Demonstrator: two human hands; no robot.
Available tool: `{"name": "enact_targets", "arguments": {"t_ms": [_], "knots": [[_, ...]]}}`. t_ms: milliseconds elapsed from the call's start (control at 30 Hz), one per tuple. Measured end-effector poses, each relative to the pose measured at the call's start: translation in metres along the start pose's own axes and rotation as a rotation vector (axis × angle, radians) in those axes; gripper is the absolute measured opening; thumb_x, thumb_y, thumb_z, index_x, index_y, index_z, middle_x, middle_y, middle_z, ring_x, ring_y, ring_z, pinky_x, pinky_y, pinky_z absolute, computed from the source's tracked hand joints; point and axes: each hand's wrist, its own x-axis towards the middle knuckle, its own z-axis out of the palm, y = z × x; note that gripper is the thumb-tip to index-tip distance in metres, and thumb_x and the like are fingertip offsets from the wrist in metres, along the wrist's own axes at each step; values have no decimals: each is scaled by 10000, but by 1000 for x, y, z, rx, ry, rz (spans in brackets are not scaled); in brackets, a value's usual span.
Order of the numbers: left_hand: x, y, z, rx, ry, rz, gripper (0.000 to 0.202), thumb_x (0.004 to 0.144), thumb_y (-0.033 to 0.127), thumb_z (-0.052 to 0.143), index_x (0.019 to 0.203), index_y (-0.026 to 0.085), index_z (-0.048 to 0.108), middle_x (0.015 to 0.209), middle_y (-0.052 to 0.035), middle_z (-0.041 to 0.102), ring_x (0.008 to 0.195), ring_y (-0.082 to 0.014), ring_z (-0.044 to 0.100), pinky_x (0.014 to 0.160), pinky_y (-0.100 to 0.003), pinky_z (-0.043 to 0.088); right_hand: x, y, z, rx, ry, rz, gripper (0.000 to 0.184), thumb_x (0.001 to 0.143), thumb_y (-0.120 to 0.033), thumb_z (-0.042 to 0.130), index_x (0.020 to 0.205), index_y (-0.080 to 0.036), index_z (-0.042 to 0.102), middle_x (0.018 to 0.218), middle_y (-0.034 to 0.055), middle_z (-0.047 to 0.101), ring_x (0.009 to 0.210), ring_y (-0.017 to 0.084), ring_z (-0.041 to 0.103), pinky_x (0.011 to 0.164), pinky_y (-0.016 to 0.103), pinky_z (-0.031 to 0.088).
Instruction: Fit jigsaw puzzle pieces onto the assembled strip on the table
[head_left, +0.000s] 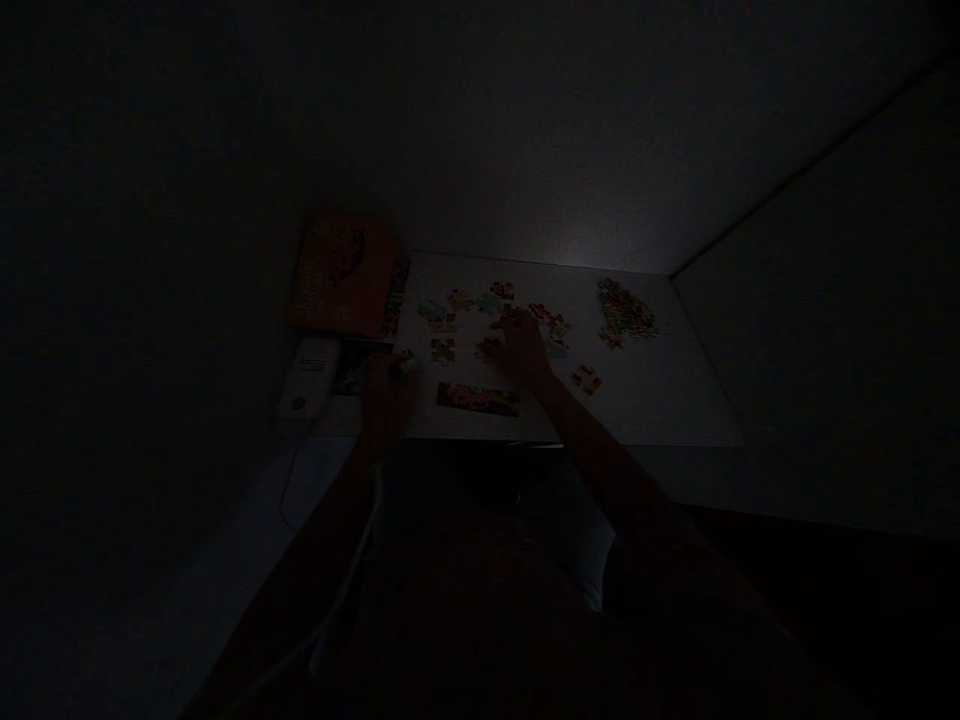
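1. Grip of the right hand [521,350]: palm down on the white tabletop [675,400], fingers resting among the scattered puzzle pieces [551,322]. The light is very poor. I cannot tell whether this grip is closed on a piece or only lying over them.
2. Grip of the left hand [386,395]: curled at the tabletop's near-left edge, fingertips at a pale piece [409,365]. It looks narrow, but I cannot tell whether it actually holds that piece.
3. Step in hand, by my reading: sorting the loose pieces for one that fits. Only one joined section shows, so the work looks early.
4. The joined strip [478,398] lies between the two hands. It is nearer the body than the right grip, close to it but apart.
5. A small patch [442,350] sits just left of the right grip. A stray piece [586,379] lies to its right and slightly nearer the body. The unsorted heap [626,312] lies well off to its right.
6. The next move, as I judge it, calls for a fine pinch on a single piece without dragging its neighbours, then a short carry toward the body to the strip. Matching by colour would be hard in this dimness.
7. Further out, an orange box [341,272] lies beyond the left grip. A white device [307,385] sits just left of it, and its cable [289,500] trails toward the body.
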Motion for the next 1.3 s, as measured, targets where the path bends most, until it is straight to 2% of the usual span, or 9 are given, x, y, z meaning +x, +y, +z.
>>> {"name": "enact_targets", "arguments": {"t_ms": [67, 233, 467, 700, 833, 933, 1067, 1167, 1300], "knots": [[-1, -1, 0, -18, 23, -8, 355, 1004, 378, 769, 1325, 229, 738, 1254, -137, 782, 1112, -315, 757, 1051, -510, 631, 19, -9, 10, -119, 3, -58, 505, 1001, -316, 853, 1480, -171, 786, 1738, 285, 590, 1622, 475, 549, 1360, 649, 463], [-2, -4, 1, -30, 34, -32, 340, 1006, 361, 773, 1325, 251, 731, 1314, -144, 791, 1191, -334, 764, 1101, -538, 627, 52, -29, 36, -183, -143, -91, 649, 1111, -393, 765, 1729, -220, 671, 1723, 262, 593, 1588, 475, 574, 1364, 666, 434], [-2, -7, 3, -49, 21, -12, 344, 1023, 386, 778, 1328, 235, 731, 1283, -141, 779, 1201, -329, 759, 1120, -538, 622, 69, -26, 41, -95, -215, -34, 434, 1057, -401, 828, 1457, -234, 810, 1641, 222, 670, 1542, 449, 626, 1331, 657, 471], [0, -1, -1, -29, 7, -28, 329, 1000, 365, 763, 1303, 243, 730, 1269, -137, 775, 1185, -331, 758, 1106, -531, 620, 70, -30, 27, 211, -269, 63, 411, 990, -288, 758, 1384, -190, 692, 1319, 174, 838, 1202, 320, 786, 1088, 462, 598], [0, 4, -3, -35, 2, -44, 335, 1013, 388, 759, 1316, 251, 723, 1294, -145, 779, 1171, -333, 761, 1105, -540, 620, 54, -13, -8, 413, -85, 52, 260, 1008, -379, 745, 1233, -255, 707, 1198, 104, 854, 1117, 277, 804, 1049, 428, 629], [1, 4, -2, -33, 12, -88, 342, 992, 405, 780, 1298, 261, 735, 1264, -141, 785, 1156, -348, 761, 1106, -564, 622, 30, 9, -48, 531, 21, 69, 311, 1003, -500, 784, 1208, -275, 725, 1208, 98, 864, 1117, 287, 823, 1038, 450, 656], [4, 2, -1, -46, 2, -118, 375, 973, 437, 779, 1299, 257, 733, 1315, -150, 787, 1243, -366, 755, 1162, -584, 612, -11, 38, -89, 409, 67, 149, 345, 997, -515, 818, 1233, -267, 769, 1224, 112, 885, 1137, 312, 830, 1041, 484, 660], [5, 2, -1, -49, -4, -113, 389, 958, 426, 768, 1293, 233, 725, 1341, -166, 787, 1243, -369, 757, 1155, -593, 614, -39, 58, -93, 223, 36, 256, 263, 1011, -384, 777, 1231, -240, 785, 1208, 126, 887, 1133, 314, 824, 1049, 482, 646], [5, 5, -2, -20, 13, -120, 384, 938, 429, 773, 1266, 232, 736, 1314, -147, 797, 1190, -347, 761, 1131, -562, 622, -66, 80, -80, 70, 7, 321, 297, 1035, -330, 727, 1299, -210, 792, 1308, 170, 855, 1187, 327, 807, 1098, 511, 643]]}}
